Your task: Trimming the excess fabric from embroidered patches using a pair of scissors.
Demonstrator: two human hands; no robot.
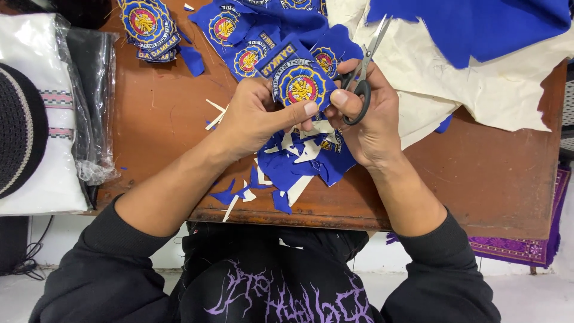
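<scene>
**Holding a round patch against the scissors**

Pinching a blue embroidered patch [301, 85] in my left hand [257, 116], I have its round yellow-and-red emblem facing up at me, thumb pressed across its near edge and fingers curled behind it. That left grip is pressed together on the cloth. My right hand [371, 119] holds a pair of scissors [362, 66] with black loops; my thumb sits through the near loop, and the steel blades point far and slightly right, nearly shut, rising over the cream fabric [478, 84]. The right grip is closed around the handles, just beside the patch's right edge.

Directly beneath both hands lies a heap of blue and white offcuts [293, 164] on the brown wooden surface [490, 173], spilling toward its near edge. Farther off, more uncut patches on blue cloth [251, 36] lie spread out, and a small stack of finished patches [146, 27] sits at the far left. A large blue sheet [478, 24] covers the cream fabric at the far right. At the left edge are folded garments in clear plastic [89, 96] and a dark knitted cap [18, 128].
</scene>
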